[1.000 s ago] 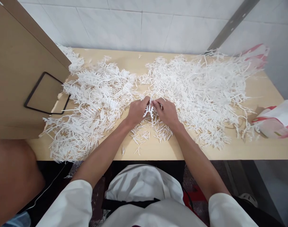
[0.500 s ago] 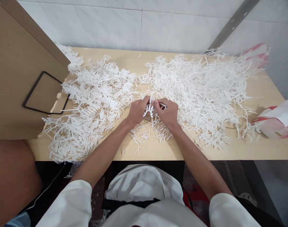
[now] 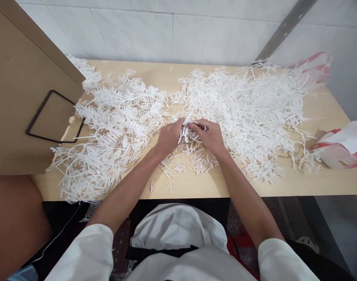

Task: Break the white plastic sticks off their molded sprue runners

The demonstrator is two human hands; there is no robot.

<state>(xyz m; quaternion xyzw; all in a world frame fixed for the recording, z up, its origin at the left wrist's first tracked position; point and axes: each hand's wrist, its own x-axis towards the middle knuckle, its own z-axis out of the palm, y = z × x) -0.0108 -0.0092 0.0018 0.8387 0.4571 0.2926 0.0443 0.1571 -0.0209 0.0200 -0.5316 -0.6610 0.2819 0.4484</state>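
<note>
My left hand (image 3: 168, 137) and my right hand (image 3: 209, 136) meet at the middle of a light wooden table (image 3: 283, 183), fingers closed on a small white plastic branched piece (image 3: 186, 133) held between them. Just below the hands lie several small loose white sticks (image 3: 196, 164). A big heap of white branched plastic (image 3: 114, 128) spreads to the left of the hands. Another heap of the same white branched plastic (image 3: 254, 105) spreads to the right.
A tan board with a black-edged rectangular cut-out (image 3: 54, 117) leans at the left. Two red-and-white plastic bags sit at the right, one near the table edge (image 3: 342, 148) and one at the back (image 3: 315, 64). A white tiled wall (image 3: 172, 31) stands behind. Another person's bare leg (image 3: 14, 226) is at lower left.
My right hand has shifted slightly to the right and down while both hands keep working the white piece. The heaps have not moved.
</note>
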